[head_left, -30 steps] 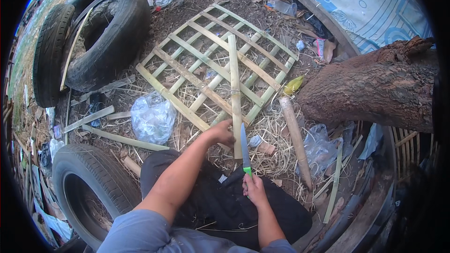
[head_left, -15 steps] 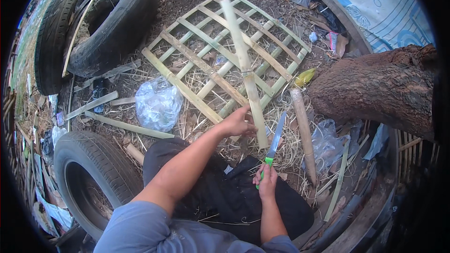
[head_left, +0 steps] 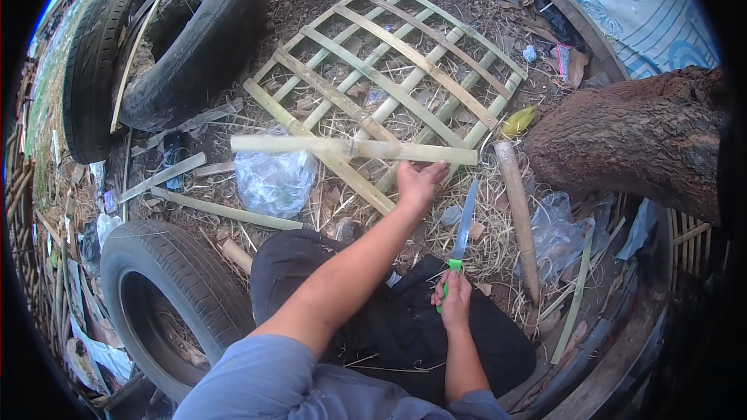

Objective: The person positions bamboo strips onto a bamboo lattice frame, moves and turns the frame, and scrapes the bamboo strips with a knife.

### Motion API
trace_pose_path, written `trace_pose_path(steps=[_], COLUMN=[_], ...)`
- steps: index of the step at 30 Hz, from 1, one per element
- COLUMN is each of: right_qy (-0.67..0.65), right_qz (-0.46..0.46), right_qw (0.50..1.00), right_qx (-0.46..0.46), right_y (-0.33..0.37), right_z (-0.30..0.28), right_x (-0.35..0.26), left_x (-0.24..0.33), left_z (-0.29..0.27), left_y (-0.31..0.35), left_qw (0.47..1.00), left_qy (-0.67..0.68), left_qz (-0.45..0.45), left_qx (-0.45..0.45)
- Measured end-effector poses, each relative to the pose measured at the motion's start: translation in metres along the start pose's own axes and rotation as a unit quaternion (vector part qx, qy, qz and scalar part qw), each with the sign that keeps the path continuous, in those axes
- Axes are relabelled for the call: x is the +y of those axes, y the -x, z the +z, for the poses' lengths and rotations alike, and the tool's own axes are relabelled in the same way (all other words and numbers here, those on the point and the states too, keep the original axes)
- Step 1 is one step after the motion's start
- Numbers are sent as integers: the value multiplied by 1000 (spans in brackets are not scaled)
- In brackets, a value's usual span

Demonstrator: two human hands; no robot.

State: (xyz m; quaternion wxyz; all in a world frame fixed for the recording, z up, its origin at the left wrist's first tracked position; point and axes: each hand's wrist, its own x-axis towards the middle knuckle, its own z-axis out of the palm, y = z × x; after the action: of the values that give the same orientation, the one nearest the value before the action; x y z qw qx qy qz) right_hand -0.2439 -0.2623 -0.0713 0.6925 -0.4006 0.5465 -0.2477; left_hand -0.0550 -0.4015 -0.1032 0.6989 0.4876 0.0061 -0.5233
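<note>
My left hand reaches forward and grips a pale split bamboo strip near its right end, with fingertips partly hidden behind it. This strip lies crosswise in view, over the near corner of a bamboo lattice. The lattice rests on the ground, made of crossed slats. In my right hand, close to my right knee, is a knife with a green handle, its long blade pointing up and away from me. The fingers are wrapped round the handle.
Tyres stand at the far left and another tyre is beside my left leg. A clear plastic bag lies left of the lattice. On the right are a bamboo pole and a thick tree trunk. Shavings litter the ground.
The bamboo strip has swung from lying lengthwise to crosswise. My left hand has moved slightly right and forward with it. My right hand keeps the knife in about the same pose.
</note>
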Motion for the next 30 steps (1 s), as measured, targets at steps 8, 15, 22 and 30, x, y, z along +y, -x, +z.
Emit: trace_pose_path(steps=[8,15,22,30], right_qy=[-43,-51,-52,-43], right_qz=[25,29,24,44], right_qw=[999,998,998,998], right_qx=[14,6,-3,-8], right_y=[2,2,4,3], right_z=[2,1,2,3], right_x=[-2,-3,-4,-3], left_x=[-23,-17,-22,-21], left_z=[1,-2,-3,-7], left_y=[-9,-18,-24,-21], left_qw=[997,969,958,913], left_qy=[-42,75,13,-135], left_qz=[-58,-210,-230,-298], left_qx=[-37,-108,-173,-245])
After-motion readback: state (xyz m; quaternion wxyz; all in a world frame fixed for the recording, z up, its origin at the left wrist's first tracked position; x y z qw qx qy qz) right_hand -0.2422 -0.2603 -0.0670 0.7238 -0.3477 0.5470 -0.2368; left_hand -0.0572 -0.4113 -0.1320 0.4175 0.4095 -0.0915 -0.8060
